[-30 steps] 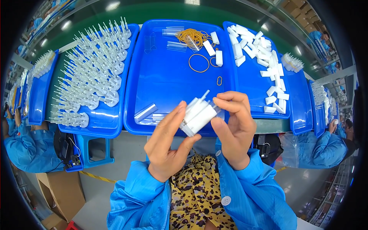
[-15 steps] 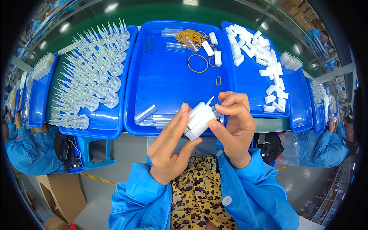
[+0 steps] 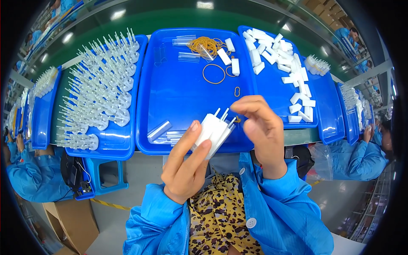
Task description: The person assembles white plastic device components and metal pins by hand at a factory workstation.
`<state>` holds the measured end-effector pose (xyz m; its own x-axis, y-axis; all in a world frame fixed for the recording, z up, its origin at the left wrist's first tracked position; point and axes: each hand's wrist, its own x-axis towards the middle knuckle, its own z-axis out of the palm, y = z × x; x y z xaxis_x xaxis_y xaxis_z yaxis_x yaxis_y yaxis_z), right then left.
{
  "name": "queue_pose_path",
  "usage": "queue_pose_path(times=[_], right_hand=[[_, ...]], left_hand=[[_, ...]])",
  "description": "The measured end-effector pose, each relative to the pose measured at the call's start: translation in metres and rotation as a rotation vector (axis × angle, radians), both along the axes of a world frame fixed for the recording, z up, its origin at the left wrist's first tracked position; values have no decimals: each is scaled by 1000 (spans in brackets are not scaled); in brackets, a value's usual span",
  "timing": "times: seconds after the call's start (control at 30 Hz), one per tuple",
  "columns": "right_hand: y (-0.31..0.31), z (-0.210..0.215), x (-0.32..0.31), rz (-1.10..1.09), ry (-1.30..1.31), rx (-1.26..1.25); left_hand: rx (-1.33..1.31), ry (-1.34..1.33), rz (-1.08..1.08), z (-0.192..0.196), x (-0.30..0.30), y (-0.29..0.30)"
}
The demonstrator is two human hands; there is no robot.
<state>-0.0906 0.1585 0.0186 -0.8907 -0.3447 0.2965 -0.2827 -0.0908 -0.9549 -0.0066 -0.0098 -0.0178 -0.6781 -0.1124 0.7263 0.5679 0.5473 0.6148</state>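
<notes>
My left hand point(image 3: 185, 163) grips a white blocky piece point(image 3: 211, 132) between thumb and fingers, above the near edge of the middle blue tray point(image 3: 146, 97). Several thin, pale prongs stick out of its far end, toward the upper right. Beside these prongs is my right hand point(image 3: 265, 134), its fingers bent and its thumb apart from them. A small yellowish bit point(image 3: 238, 119) shows between the prongs and the right hand; I cannot tell whether it is held or lies in the tray. The underside of the white piece is hidden.
Orange rubber bands point(image 3: 206, 46), clear tubes point(image 3: 159, 131) and a few white blocks point(image 3: 223, 56) lie in the middle tray. Translucent pronged parts point(image 3: 97, 89) crowd the left tray; loose white blocks point(image 3: 293, 63) fill much of the right one. Co-workers in blue sit at both sides.
My right hand has come off the white piece and moved slightly right, its fingers loosening. The piece has turned in my left hand, so more of its prongs show.
</notes>
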Motion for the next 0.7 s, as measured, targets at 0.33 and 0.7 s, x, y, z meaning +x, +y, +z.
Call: queue_pose_path(times=[0.33, 0.7], right_hand=[[-2, -10, 0, 196, -99, -85], [-6, -2, 3, 186, 58, 18]], left_hand=[[56, -80, -53, -2, 0, 1], [227, -207, -83, 10, 0, 1]])
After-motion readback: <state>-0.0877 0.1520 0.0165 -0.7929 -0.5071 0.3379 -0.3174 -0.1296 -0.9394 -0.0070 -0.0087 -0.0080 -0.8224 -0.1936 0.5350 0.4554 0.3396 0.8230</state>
